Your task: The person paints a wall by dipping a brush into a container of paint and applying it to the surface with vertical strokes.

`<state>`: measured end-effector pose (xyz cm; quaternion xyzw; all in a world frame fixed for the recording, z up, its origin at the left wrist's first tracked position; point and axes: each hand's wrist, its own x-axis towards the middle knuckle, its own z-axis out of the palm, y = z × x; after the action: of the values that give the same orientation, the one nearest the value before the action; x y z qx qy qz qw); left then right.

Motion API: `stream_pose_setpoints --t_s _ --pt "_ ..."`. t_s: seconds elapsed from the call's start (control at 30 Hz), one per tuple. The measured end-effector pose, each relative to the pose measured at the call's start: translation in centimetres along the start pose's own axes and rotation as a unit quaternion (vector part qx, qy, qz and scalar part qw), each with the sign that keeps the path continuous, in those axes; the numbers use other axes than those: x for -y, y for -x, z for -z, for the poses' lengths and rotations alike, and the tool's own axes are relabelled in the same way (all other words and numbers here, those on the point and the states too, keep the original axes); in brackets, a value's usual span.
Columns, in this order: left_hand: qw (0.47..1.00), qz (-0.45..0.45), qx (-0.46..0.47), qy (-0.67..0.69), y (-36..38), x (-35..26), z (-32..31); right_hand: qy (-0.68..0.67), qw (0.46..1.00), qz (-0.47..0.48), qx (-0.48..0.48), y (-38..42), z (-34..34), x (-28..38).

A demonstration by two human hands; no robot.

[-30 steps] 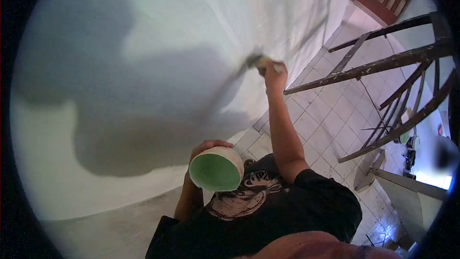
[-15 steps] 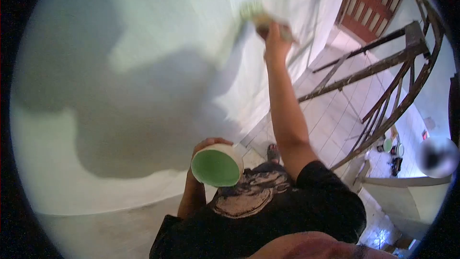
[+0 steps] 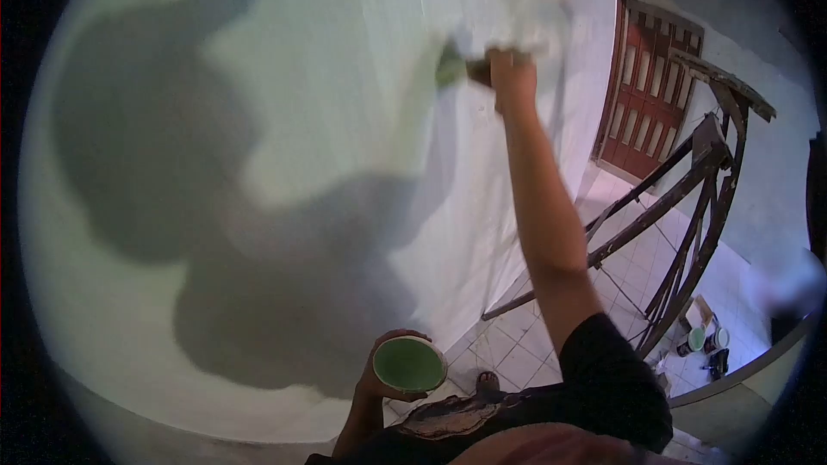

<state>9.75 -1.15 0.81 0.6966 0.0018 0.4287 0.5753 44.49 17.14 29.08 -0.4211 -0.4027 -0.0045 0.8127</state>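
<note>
My right hand [image 3: 513, 77] is stretched far up along the wall [image 3: 345, 52], its fingers closed round the handle of a paintbrush [image 3: 450, 67]. The bristles look green and rest at or very near the wall surface; motion blurs them a little. Low in the view, my left hand [image 3: 382, 379] wraps round a round paint tub [image 3: 410, 365] with light green paint inside. The tub's opening faces up toward me. Pale green covers the wall's left side, while its right side looks whiter. Shadows of my head and arm fall across it.
Dark wooden scaffolding [image 3: 702, 164] stands on the tiled floor [image 3: 508, 340] to the right. Behind it is a red-brown door [image 3: 650, 90]. Paint cans [image 3: 696, 340] and a dark object [image 3: 718, 364] sit on the floor at the lower right, near a curved ledge [image 3: 732, 375].
The view has tilted upward. My right arm reaches further up the wall, with the brush head turned more sideways. The tub in my left hand sits lower in view and shows a flatter opening.
</note>
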Motion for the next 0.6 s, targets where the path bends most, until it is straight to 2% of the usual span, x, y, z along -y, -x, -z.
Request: stream_pose_setpoints --t_s 0.03,0.07,0.13,0.17,0.2,0.23,0.3,0.33,0.37,0.4,0.43,0.47,0.5,0.53,0.57,0.6 --pt "1.000 -0.005 0.000 0.001 0.0 0.4 -0.1 0.001 0.995 -0.090 0.048 -3.2 -1.3 4.5" --pt "1.000 -0.012 -0.010 0.009 0.1 0.9 -0.3 -0.105 0.988 -0.108 0.038 -6.2 -2.9 6.5" --pt "0.999 -0.019 -0.023 0.013 0.2 0.8 -0.6 -0.240 0.969 -0.065 0.017 -8.0 -4.5 12.3" --pt "0.999 -0.028 -0.026 0.004 -0.1 0.4 -0.8 -0.331 0.941 -0.067 0.016 -7.6 -4.5 14.3" --pt "0.999 -0.039 -0.030 -0.005 -0.4 0.2 -0.9 -0.328 0.944 -0.030 0.035 -7.6 -4.6 14.3" --pt "0.998 -0.045 -0.032 -0.006 -0.5 0.4 -0.9 -0.324 0.945 0.008 0.055 -7.7 -4.6 14.2" --pt "0.997 -0.005 -0.082 0.002 0.2 0.9 -0.8 -0.168 0.979 0.108 0.034 -4.6 -3.6 11.0" --pt "0.997 -0.010 -0.082 0.001 0.5 1.3 -0.7 -0.135 0.986 0.090 0.043 -3.7 -3.1 6.7" --pt "0.997 -0.009 -0.081 0.011 0.8 1.6 -0.5 -0.063 0.996 0.060 0.026 0.2 -1.4 5.3" --pt "0.996 -0.009 -0.081 0.021 0.8 1.7 -0.3 -0.112 0.993 0.008 0.023 1.8 -0.1 -1.0" --pt "0.996 -0.018 -0.082 0.021 0.7 1.4 -0.2 -0.010 0.999 0.039 0.009 4.6 1.8 -6.3" --pt "0.997 -0.023 -0.068 -0.006 0.7 0.6 -0.1 -0.127 0.986 -0.105 0.031 9.0 3.6 -4.6" --pt "0.997 -0.032 -0.059 -0.035 0.8 0.2 0.1 -0.118 0.981 -0.147 0.044 11.3 5.0 -3.5" --pt "0.990 0.031 -0.092 -0.099 1.8 0.7 0.5 -0.132 0.975 -0.173 0.033 11.0 5.4 -3.0" --pt "0.990 0.017 -0.095 -0.104 1.2 0.3 1.2 -0.145 0.968 -0.203 0.018 9.9 5.8 -2.7" --pt "0.988 0.033 -0.067 -0.133 0.9 -0.4 1.5 -0.174 0.972 -0.152 0.031 7.5 5.7 -2.3"
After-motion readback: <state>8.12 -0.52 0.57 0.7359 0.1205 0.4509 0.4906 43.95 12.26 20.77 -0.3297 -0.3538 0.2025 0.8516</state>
